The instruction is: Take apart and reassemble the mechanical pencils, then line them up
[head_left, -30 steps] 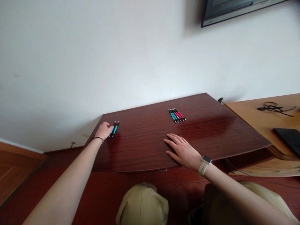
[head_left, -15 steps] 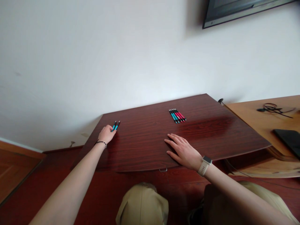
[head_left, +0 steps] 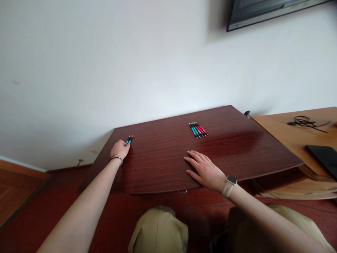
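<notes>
Two blue-and-black pens [head_left: 129, 140] lie side by side at the left end of the dark red wooden table [head_left: 158, 158]. My left hand [head_left: 120, 149] is closed around their lower parts, and its fingers hide the near ends. Flat on the table near its front edge rests my right hand [head_left: 204, 169], fingers spread and holding nothing. Beyond the right hand, a row of several pens [head_left: 198, 130] lies close together, blue ones on the left and red ones on the right.
To the right stands a lighter wooden table [head_left: 279, 128] with a coiled black cable [head_left: 305, 122] and a flat black device [head_left: 323, 156] on it. A white wall [head_left: 147, 63] rises behind, with a screen [head_left: 263, 14] at upper right. My knee [head_left: 159, 230] is below the front edge.
The two pens have come closer together in my left hand, which has turned slightly. My right hand and the row of pens stay in place.
</notes>
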The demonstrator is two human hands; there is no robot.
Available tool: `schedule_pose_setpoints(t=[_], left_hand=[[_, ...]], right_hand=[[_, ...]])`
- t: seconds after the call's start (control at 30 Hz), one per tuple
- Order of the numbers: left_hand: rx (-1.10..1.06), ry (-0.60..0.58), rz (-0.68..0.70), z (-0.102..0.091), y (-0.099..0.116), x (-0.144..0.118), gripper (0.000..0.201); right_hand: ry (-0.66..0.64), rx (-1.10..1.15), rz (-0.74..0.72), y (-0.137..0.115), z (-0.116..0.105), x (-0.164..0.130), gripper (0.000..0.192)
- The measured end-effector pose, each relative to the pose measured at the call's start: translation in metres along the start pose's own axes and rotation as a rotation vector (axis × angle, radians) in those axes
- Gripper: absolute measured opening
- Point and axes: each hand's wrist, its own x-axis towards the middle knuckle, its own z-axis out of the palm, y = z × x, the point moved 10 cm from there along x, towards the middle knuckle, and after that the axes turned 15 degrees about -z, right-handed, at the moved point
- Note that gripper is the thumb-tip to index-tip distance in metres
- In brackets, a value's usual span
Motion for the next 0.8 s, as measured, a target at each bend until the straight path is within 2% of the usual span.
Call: schedule_pose_setpoints(t=[0.37,0.57,0.8], left_hand=[[-0.040,0.023,-0.008,0.001,0.010,-0.007,0.034],[-0.048,-0.004,0.031,0.008,0.025,-0.009,0.037],[-0.040,-0.006,0.055,0.010,0.021,-0.003,0.054]], right_hand=[[0.003,0.015,0.007,0.001,-0.001,0.000,0.052],[0.011,0.014,0.009,0.001,-0.002,0.000,0.051],[-0.003,-0.001,0.006,0.001,0.000,0.000,0.052]])
